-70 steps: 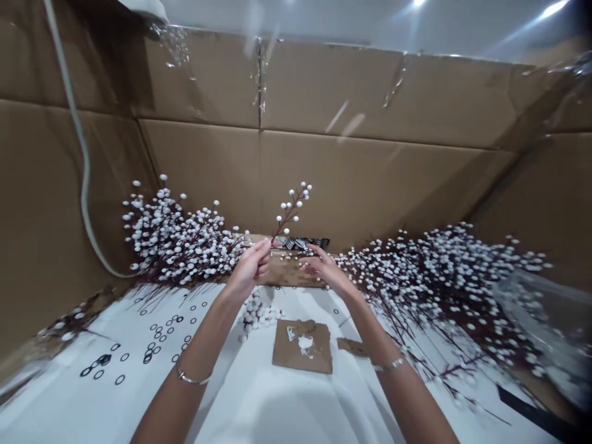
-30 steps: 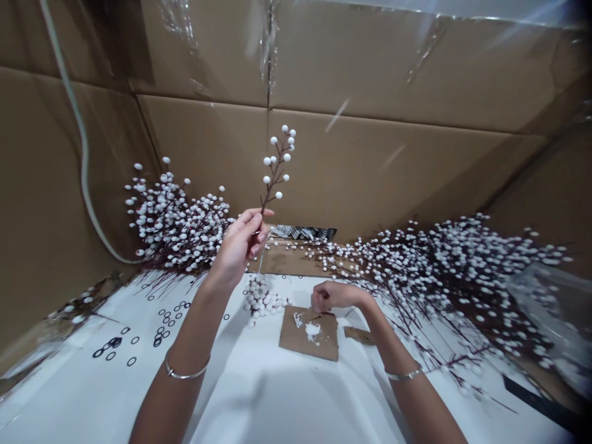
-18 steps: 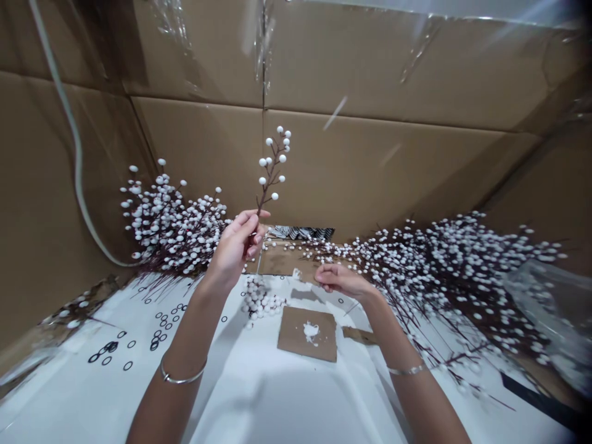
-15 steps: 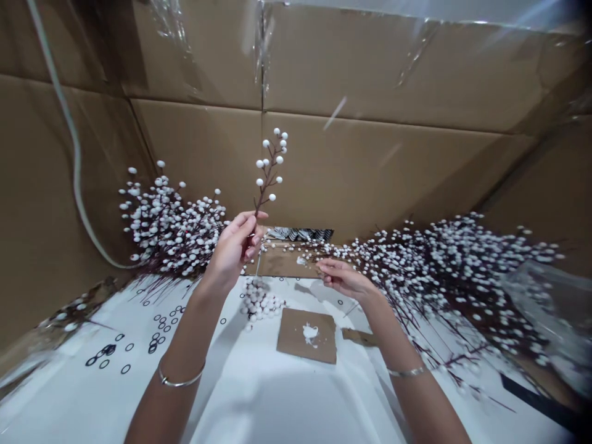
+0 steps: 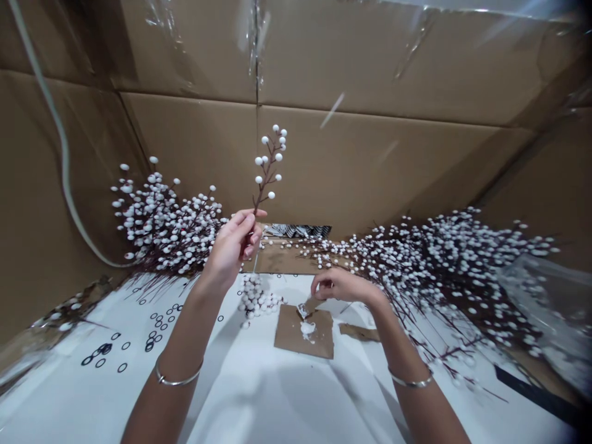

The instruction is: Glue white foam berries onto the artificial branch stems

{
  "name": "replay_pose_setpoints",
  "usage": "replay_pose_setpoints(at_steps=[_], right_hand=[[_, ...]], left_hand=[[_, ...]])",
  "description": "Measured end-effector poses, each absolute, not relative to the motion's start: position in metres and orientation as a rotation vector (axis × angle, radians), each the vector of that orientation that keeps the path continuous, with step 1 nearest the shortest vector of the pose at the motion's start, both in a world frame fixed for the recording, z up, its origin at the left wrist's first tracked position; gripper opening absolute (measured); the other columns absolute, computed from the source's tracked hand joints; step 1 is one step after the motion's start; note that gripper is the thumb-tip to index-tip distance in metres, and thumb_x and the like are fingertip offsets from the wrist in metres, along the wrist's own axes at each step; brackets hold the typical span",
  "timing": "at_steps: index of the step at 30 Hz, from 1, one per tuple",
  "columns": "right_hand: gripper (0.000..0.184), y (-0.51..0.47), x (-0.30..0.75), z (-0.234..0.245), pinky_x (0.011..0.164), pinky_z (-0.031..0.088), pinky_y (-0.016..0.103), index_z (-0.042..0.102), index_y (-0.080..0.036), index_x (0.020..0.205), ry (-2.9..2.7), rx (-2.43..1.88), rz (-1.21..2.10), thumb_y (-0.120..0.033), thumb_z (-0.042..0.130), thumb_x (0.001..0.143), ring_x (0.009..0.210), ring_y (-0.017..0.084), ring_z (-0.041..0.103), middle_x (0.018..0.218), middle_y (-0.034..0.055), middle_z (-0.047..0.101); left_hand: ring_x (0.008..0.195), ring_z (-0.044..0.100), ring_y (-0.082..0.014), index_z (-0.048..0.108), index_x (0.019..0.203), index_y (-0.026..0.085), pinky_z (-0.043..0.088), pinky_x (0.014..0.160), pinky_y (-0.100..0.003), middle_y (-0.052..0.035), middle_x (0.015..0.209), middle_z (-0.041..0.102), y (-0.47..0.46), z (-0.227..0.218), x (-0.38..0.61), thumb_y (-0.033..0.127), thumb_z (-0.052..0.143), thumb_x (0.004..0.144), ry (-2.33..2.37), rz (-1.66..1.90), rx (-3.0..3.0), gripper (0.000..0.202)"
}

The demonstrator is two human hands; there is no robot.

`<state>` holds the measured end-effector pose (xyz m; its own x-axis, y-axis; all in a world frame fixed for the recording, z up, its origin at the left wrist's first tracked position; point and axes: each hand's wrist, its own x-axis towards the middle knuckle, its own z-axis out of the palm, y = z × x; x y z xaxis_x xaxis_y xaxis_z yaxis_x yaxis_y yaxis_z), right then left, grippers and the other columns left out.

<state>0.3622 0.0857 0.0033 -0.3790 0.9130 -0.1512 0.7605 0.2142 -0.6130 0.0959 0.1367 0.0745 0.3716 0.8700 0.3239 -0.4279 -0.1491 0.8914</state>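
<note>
My left hand (image 5: 237, 243) is closed around the lower stem of a berry branch (image 5: 267, 161), a brown twig with white berries, held upright. My right hand (image 5: 340, 285) pinches a small cardboard strip (image 5: 314, 303) whose far tip carries white paste. That tip is at the upper part of a square cardboard piece (image 5: 284, 339), just above a blob of white paste (image 5: 307, 330); whether it touches is hard to tell. A cluster of loose white berries (image 5: 258, 300) lies to the left of the square.
Berry branches are heaped at left (image 5: 169, 225) and right (image 5: 430, 265). Black rings (image 5: 105, 349) lie scattered on the white tabletop (image 5: 240, 394). Another cardboard strip (image 5: 359, 333) is under my right wrist. Cardboard walls (image 5: 379, 166) enclose the back, and a pale cable (image 5: 65, 148) hangs at left.
My right hand has moved down and toward me, bringing the pasted tip of the strip from behind to the cardboard square. The left hand keeps the berry branch almost still.
</note>
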Motion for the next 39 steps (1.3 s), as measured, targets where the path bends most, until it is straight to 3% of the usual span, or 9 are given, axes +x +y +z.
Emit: replay_pose_setpoints(at_steps=[15, 27, 34, 39], right_hand=[[0.016, 0.089, 0.339, -0.01, 0.059, 0.035, 0.023, 0.072, -0.018, 0.085, -2.334, -1.685, 0.844, -0.013, 0.062, 0.075, 0.065, 0.013, 0.054, 0.075, 0.0027, 0.066], [0.013, 0.091, 0.345, -0.012, 0.062, 0.037, 0.025, 0.071, -0.019, 0.084, -2.298, -1.638, 0.852, -0.016, 0.062, 0.076, 0.067, 0.014, 0.056, 0.073, 0.0029, 0.065], [0.017, 0.088, 0.366, 0.003, 0.063, 0.042, 0.025, 0.067, -0.017, 0.092, -2.113, -1.509, 0.999, -0.03, 0.061, 0.083, 0.07, 0.014, 0.057, 0.077, 0.0043, 0.066], [0.03, 0.088, 0.376, 0.009, 0.06, 0.042, 0.025, 0.065, -0.017, 0.093, -1.435, -1.358, 1.15, -0.039, 0.074, 0.074, 0.065, 0.011, 0.052, 0.076, 0.0023, 0.059]], left_hand=[[0.044, 0.029, -0.0048, 0.061, 0.099, 0.017, 0.019, 0.039, -0.016, 0.0036, 0.062, 0.039, 0.135, 0.073, 0.099, 0.029, 0.054, 0.092, 0.473, 1.193, 1.265, 0.016], [0.044, 0.029, -0.0049, 0.061, 0.099, 0.016, 0.018, 0.039, -0.016, 0.0036, 0.062, 0.038, 0.135, 0.074, 0.099, 0.027, 0.052, 0.093, 0.48, 1.186, 1.265, 0.015], [0.043, 0.029, -0.005, 0.061, 0.099, 0.017, 0.018, 0.038, -0.016, 0.0037, 0.062, 0.039, 0.135, 0.075, 0.096, 0.028, 0.053, 0.092, 0.489, 1.191, 1.252, 0.016], [0.044, 0.03, -0.0046, 0.061, 0.1, 0.016, 0.02, 0.039, -0.016, 0.004, 0.061, 0.04, 0.137, 0.072, 0.097, 0.03, 0.054, 0.093, 0.489, 1.199, 1.282, 0.017]])
